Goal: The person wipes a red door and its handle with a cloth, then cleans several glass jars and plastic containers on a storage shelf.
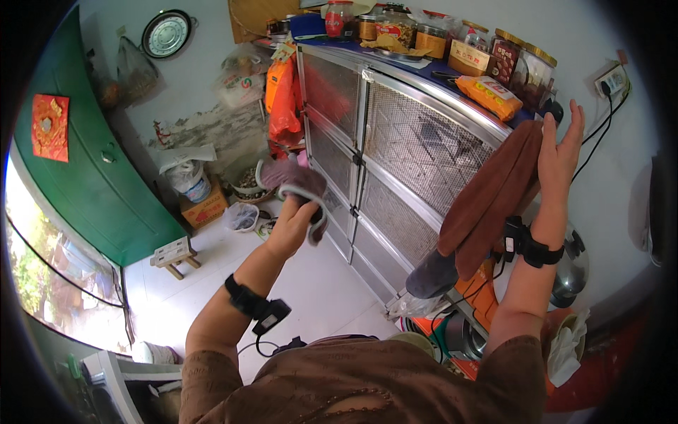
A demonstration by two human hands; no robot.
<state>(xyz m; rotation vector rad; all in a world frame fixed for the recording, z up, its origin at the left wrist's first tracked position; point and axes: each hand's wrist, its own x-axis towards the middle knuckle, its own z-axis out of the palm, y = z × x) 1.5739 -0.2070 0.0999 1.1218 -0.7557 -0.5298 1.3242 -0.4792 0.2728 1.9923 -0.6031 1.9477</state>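
Note:
In the head view my left hand is closed around a purple-grey cloth with a pale edge, held out over the floor beside the metal cabinet. My right hand is raised at the right with its fingers extended, beside a brown cloth. That cloth hangs down in long folds in front of the cabinet's right end; whether my palm touches it or only lies beside it, I cannot tell. Below it hangs a dark grey cloth. Both wrists wear black straps with small devices.
An aluminium cabinet with mesh doors carries jars and an orange packet. A wooden stool stands near the green door. A basket and a white plastic bowl sit on the floor. Black cables hang from a wall socket.

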